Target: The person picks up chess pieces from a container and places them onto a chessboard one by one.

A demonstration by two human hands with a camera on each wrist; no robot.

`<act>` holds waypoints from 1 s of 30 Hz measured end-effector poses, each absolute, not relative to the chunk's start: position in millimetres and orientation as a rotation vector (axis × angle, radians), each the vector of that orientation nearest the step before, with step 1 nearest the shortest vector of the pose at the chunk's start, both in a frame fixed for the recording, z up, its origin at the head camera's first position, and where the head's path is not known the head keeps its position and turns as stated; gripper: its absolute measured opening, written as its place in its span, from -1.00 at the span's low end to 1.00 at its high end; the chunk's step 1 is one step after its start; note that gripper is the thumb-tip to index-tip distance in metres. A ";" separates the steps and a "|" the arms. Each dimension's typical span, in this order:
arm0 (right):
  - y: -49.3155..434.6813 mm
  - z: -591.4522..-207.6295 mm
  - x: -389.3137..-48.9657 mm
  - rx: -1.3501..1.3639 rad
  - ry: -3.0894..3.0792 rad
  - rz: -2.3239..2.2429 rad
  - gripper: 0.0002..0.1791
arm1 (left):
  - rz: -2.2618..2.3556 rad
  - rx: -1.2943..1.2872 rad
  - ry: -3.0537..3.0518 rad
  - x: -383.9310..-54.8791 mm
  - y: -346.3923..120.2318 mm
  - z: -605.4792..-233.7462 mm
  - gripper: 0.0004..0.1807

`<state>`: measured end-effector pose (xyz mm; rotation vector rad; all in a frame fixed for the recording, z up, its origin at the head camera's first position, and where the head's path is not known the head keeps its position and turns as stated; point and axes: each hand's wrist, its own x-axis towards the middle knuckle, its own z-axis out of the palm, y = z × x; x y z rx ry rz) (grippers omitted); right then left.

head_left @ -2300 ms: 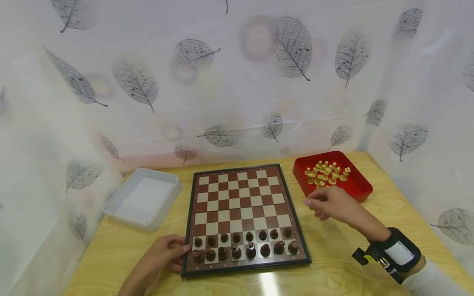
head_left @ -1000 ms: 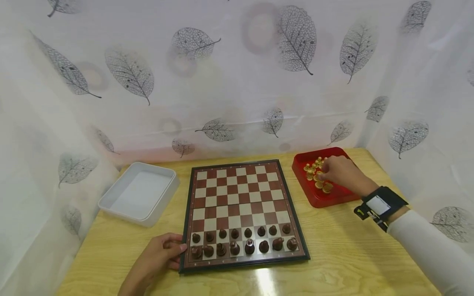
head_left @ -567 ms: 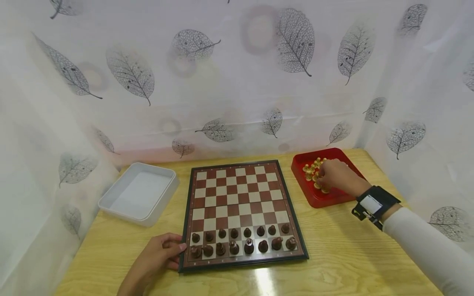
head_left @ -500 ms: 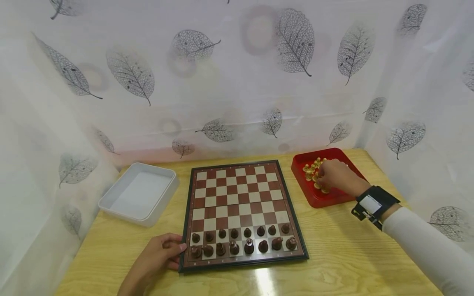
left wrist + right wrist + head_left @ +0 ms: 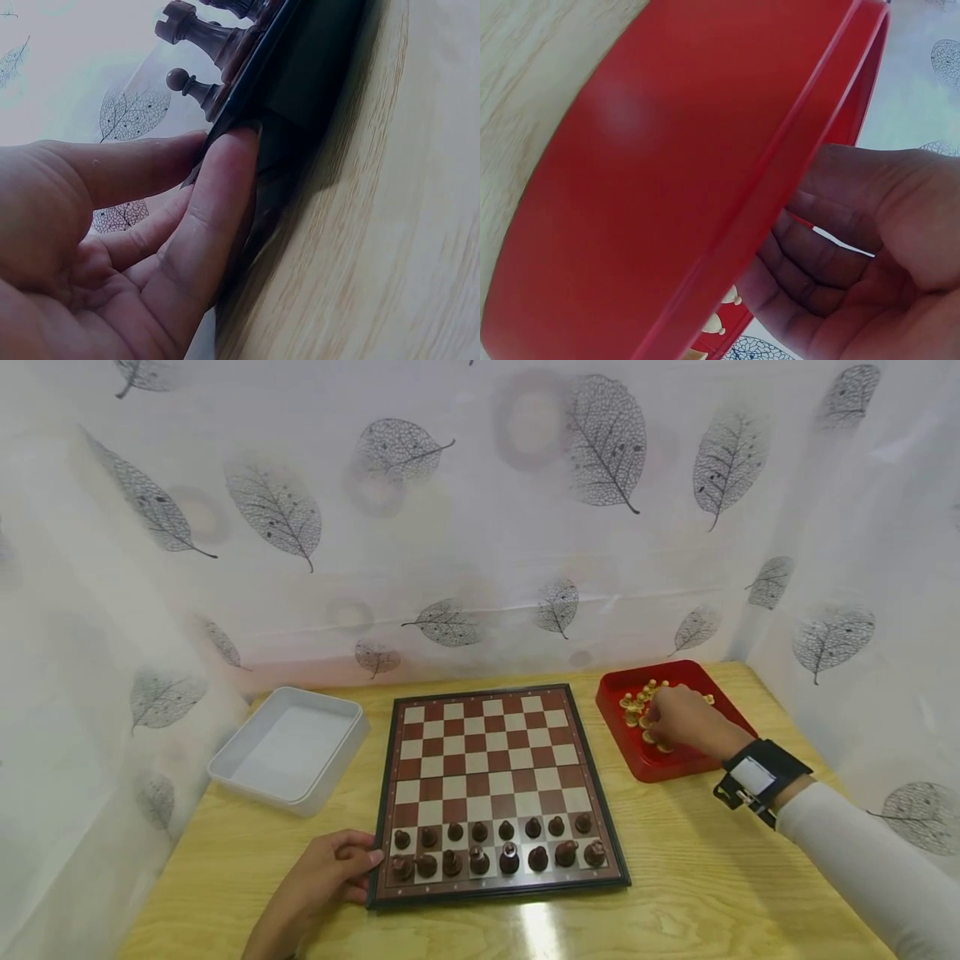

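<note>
My left hand (image 5: 326, 872) grips the left edge of the chessboard (image 5: 517, 789) near its front corner. In the left wrist view the thumb lies at the top edge and a finger (image 5: 225, 180) reaches under it. Dark brown chess pieces stand in two rows along the board's near side, a rook (image 5: 206, 36) and a pawn (image 5: 196, 91) closest to this hand. My right hand (image 5: 690, 722) reaches down into the red tray (image 5: 645, 771) among gold chess pieces (image 5: 633, 714). Its fingers bend behind the tray wall, which hides the fingertips; I cannot tell whether they hold a piece.
A white tray (image 5: 341, 760) stands on the wooden table (image 5: 675, 860) left of the board. A curtain with a leaf print (image 5: 480, 527) hangs behind and at both sides. The red tray sits close to the board's right far corner.
My right hand has moved from above the table beside the board, right and away, into the red tray; over the last second it has barely moved. My left hand keeps its hold on the chessboard.
</note>
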<state>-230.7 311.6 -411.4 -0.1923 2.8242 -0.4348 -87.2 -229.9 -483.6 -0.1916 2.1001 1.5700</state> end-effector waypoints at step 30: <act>311.5 -396.8 -224.5 -0.228 2.831 -0.488 -0.74 | 1.560 -0.199 2.096 -89.3 -231.0 -486.5 -0.40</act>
